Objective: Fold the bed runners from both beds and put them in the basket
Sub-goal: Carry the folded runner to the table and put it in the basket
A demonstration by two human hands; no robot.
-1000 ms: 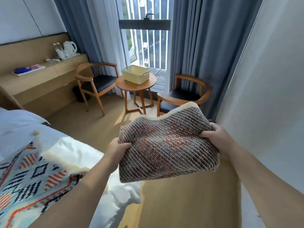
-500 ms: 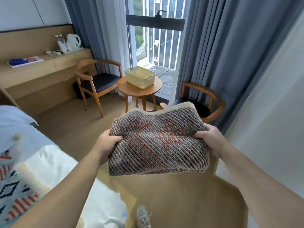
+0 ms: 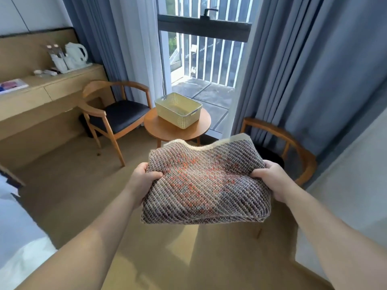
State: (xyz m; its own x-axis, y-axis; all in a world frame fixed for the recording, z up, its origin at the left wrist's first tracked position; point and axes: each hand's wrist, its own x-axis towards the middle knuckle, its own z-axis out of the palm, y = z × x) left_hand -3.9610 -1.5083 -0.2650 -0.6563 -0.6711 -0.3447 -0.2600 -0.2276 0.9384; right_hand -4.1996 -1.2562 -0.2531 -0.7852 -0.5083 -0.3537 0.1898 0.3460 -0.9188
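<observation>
Both bare forearms reach forward from the lower corners; the left hand [image 3: 144, 181] grips the left edge of the folded, brown-and-orange woven bed runner [image 3: 206, 185], thumb on top and fingers curled beneath; the right hand [image 3: 272, 181] clasps the right edge the same way; the runner hangs level between them, above the tan floor [image 3: 69, 195]; beyond it the pale yellow perforated plastic basket [image 3: 178, 110] sits on a round wooden side table [image 3: 167, 130], between two wooden armchairs, the left one [image 3: 115, 114] black-seated, before the barred window [image 3: 205, 53].

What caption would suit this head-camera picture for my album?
Left hand and right hand hold a folded bed runner, with the yellow basket waiting on the round table ahead.
</observation>
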